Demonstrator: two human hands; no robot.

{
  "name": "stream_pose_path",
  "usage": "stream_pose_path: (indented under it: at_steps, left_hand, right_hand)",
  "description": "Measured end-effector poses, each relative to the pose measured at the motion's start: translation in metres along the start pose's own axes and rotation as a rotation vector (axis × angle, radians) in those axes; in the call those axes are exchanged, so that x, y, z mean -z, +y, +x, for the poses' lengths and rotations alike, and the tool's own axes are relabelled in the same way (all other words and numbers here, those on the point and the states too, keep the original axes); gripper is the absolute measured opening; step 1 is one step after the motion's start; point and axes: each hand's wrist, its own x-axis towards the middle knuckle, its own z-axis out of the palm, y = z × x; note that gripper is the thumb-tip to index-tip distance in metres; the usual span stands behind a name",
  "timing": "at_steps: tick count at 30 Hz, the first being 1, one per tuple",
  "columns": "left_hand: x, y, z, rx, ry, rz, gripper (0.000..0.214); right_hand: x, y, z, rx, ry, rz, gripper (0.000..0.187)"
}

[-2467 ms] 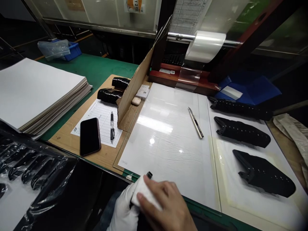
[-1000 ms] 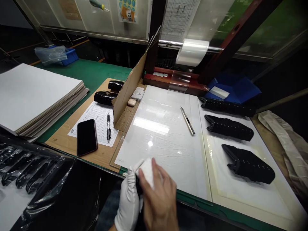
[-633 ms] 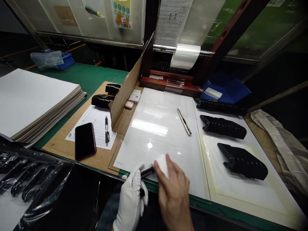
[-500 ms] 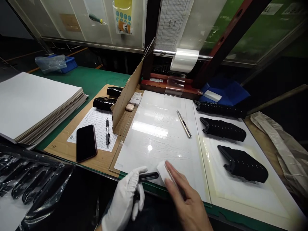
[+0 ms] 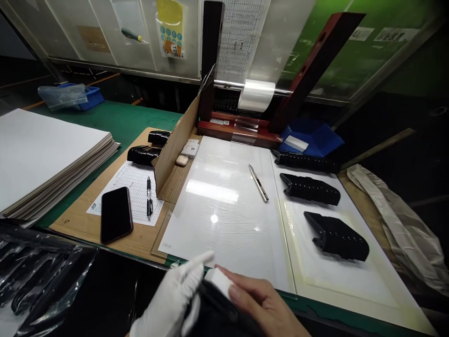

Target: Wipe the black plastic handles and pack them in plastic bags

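Observation:
My left hand (image 5: 170, 297), in a white glove, is closed round a glossy black plastic part (image 5: 218, 302) below the table's front edge. The index finger points forward along it. Bare, my right hand (image 5: 264, 299) pinches a small white block (image 5: 219, 282) between thumb and fingers. The block lies against the upper side of the black part and looks like a sponge or folded wipe. Much of the part is hidden by the hands and the dark background. Beyond them lies a white sheet under clear film (image 5: 224, 234), with a utility knife (image 5: 258, 182) on it.
Three black parts (image 5: 310, 187) stand along the right side. On the left are a phone (image 5: 116, 214), a pen (image 5: 149, 199) on a form, and a stack of white sheets (image 5: 52, 154). A cardboard divider (image 5: 178, 140) stands upright near a film roll (image 5: 257, 96).
Both hands have come lower and nearer to me. The black part has turned, its end now angled down to the right, and the white block has moved onto it. The view has shifted slightly.

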Motion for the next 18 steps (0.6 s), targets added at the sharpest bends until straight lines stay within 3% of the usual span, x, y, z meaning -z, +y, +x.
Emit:
stream_pose_path:
  at_steps: [7,11,13,15,18]
  left_hand:
    - [-0.013,-0.003,0.000,0.077,-0.001,-0.104,0.067]
    - [-0.031,-0.010,0.000,0.033,0.214,-0.331,0.068]
    - [-0.035,-0.016,0.001,0.051,0.258,-0.430,0.060]
    - [-0.035,-0.021,0.003,0.128,0.159,-0.471,0.058]
    - [-0.029,-0.027,0.007,0.281,-0.079,-0.440,0.066]
  right_hand:
    - [0.005,-0.008,0.000,-0.017,0.001,0.007,0.048]
    - [-0.024,0.021,0.013,0.198,0.448,-0.119,0.049]
    - [-0.037,0.035,0.020,0.335,0.613,-0.244,0.043]
    - [-0.040,0.040,0.025,0.448,0.593,-0.403,0.041]
    - [-0.024,0.034,0.027,0.581,0.516,-0.621,0.046]
